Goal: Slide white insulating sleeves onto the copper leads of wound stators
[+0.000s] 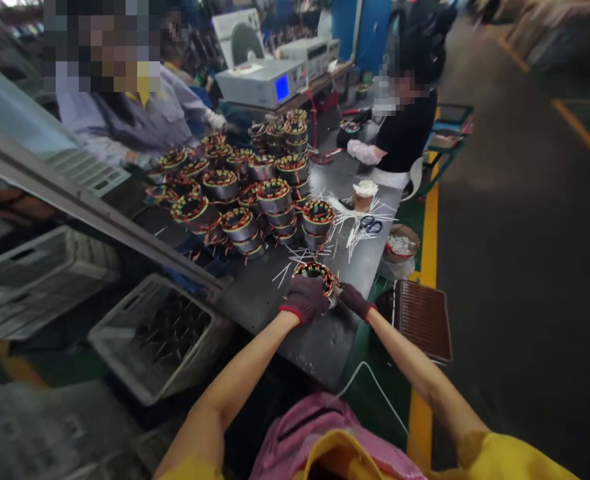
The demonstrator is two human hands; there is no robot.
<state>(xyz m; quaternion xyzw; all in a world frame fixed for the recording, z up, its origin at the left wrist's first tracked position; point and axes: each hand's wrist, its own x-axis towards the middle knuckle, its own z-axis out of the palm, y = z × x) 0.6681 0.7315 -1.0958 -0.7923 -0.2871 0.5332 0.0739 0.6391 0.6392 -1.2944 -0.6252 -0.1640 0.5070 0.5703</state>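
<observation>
A motor stator, a steel ring with copper windings and yellow-green insulation, sits near the front of the dark metal table. My left hand, in a dark glove with a red cuff, is wrapped around its near left side and covers part of it. On the opposite side my right hand, gloved the same way, has its fingers drawn together against the stator's right edge, by its wires. What those fingertips pinch is too small to tell. Loose white strips lie just behind the stator.
Stacked stators fill the table's left and middle. Scissors lie among white strips beside a brown cup. Two co-workers stand or sit beyond. A grey crate is at lower left; a brown ribbed tray is at right.
</observation>
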